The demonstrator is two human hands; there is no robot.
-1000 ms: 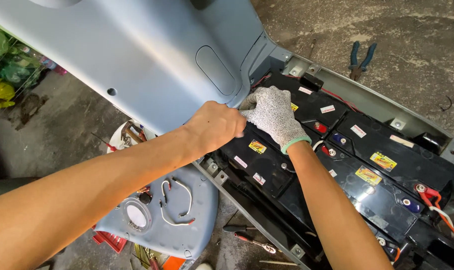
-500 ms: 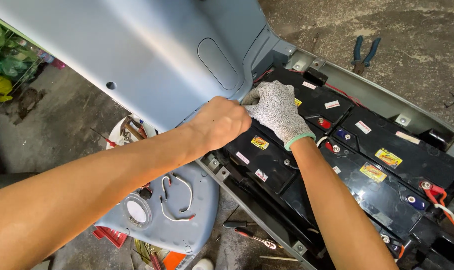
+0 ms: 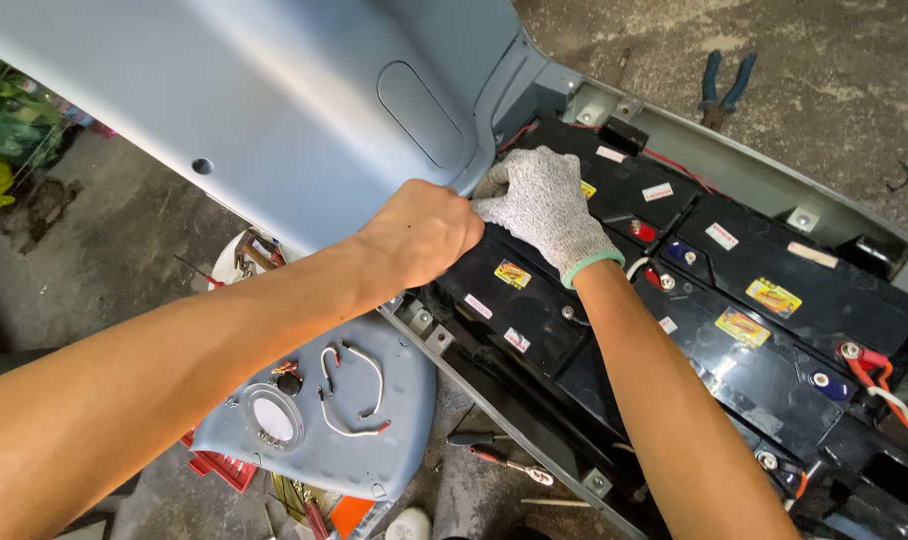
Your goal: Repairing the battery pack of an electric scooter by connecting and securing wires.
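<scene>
Grey-speckled knit glove with a green cuff is covering the right hand (image 3: pixel 544 205), which is curling into a loose fist over the near end of the black rectangular battery (image 3: pixel 519 290) at the upper-left corner of the grey metal battery tray (image 3: pixel 494 395); what the fingers are closing on is hidden beneath the knuckles, so the grip cannot be told. Bare left hand (image 3: pixel 422 235) is pressing in just beside it, fingers bent and touching the glove at the same corner, where the battery is meeting the lower edge of the large pale-blue plastic body panel (image 3: pixel 274 110); its hold, too, is concealed. Further black batteries with yellow labels (image 3: pixel 774 330) are lying side by side along the tray toward its right end, joined by red and orange cables (image 3: pixel 879 375). Below the tray's near edge, a smaller pale-blue plastic cover (image 3: pixel 324 440) is resting on the concrete floor (image 3: pixel 844 130), carrying two short white wires (image 3: pixel 354 395). Blue-handled pliers (image 3: pixel 724 90) are lying on the floor beyond the tray's far edge.
</scene>
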